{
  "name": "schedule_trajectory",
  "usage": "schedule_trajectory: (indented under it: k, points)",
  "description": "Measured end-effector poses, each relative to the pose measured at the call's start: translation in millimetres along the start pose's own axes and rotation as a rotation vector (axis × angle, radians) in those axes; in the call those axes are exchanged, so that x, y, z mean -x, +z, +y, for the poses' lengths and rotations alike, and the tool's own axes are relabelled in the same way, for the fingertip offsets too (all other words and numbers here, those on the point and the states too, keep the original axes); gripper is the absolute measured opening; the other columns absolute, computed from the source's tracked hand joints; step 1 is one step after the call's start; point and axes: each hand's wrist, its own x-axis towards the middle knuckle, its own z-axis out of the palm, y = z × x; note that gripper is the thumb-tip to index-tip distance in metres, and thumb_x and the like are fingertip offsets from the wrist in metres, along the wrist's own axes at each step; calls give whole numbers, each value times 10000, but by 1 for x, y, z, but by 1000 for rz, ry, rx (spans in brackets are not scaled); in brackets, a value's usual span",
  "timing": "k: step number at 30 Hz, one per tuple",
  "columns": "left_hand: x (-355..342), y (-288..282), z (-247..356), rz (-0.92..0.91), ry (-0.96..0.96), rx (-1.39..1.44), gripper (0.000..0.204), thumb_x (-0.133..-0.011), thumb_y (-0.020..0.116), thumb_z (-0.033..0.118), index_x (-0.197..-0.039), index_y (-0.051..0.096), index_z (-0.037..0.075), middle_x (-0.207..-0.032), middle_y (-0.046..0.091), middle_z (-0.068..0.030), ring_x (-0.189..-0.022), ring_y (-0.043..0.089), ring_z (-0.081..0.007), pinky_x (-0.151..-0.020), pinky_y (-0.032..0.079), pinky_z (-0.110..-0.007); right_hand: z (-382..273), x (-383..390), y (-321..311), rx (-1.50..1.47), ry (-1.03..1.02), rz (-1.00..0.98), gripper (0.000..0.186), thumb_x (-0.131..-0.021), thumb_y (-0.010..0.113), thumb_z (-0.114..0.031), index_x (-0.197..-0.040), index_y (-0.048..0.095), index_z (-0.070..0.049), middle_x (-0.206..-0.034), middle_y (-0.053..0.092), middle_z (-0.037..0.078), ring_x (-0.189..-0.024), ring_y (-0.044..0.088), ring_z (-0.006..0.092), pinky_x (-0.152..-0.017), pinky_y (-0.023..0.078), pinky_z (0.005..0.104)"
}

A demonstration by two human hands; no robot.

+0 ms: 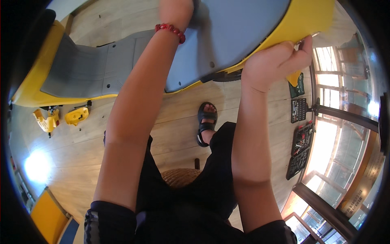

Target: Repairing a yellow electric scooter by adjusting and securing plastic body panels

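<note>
A yellow scooter body point(280, 30) with grey-blue inner panels point(239, 28) stretches across the top of the view. My left hand point(176, 11), with a red bead bracelet at its wrist, lies over the panel at the upper edge. Its fingers are cut off and hidden, with something dark beside them. At the body's right-hand yellow edge, my right hand point(280, 61) is closed in a pinch. From its fingertips pokes a thin, shiny metal rod point(315, 35), its tip near the yellow surface; its exact kind does not show.
Yellow plastic parts point(77, 116) lie on the wooden floor at left. Open black tool cases point(302, 140) and a socket set point(299, 110) lie at right, beside glass doors. My sandalled foot point(207, 124) stands under the body, and a woven stool point(180, 177) is beneath me.
</note>
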Motion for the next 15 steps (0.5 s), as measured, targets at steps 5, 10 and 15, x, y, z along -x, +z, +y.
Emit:
schedule_trajectory:
  k: [5,10,15]
  points:
    - [38,-56,11,-243,-305,243,263,-828,523,173,-966,606,-35,-847,579,-78,-636,538,-168,-710,520,-359,-1,1,-4,38,-86,-53,401,-877,402,-104,-1216,389,109,-1168,413,204,-1067,409,286,-944,327,364]
    - [126,-110,30,-584,-558,419,220,-842,458,81,-979,578,-42,-843,553,-67,-447,368,-61,-733,532,-328,-7,-7,-28,13,27,-129,390,-880,420,-100,-1221,426,88,-1172,438,189,-1084,415,263,-949,327,362]
    - [188,-124,13,-877,-588,259,149,-815,481,98,-830,586,-6,-764,552,-34,-548,471,-88,-618,494,-286,-27,41,-50,35,251,-282,335,-869,461,-59,-1182,478,58,-1143,493,183,-1010,485,270,-866,397,352]
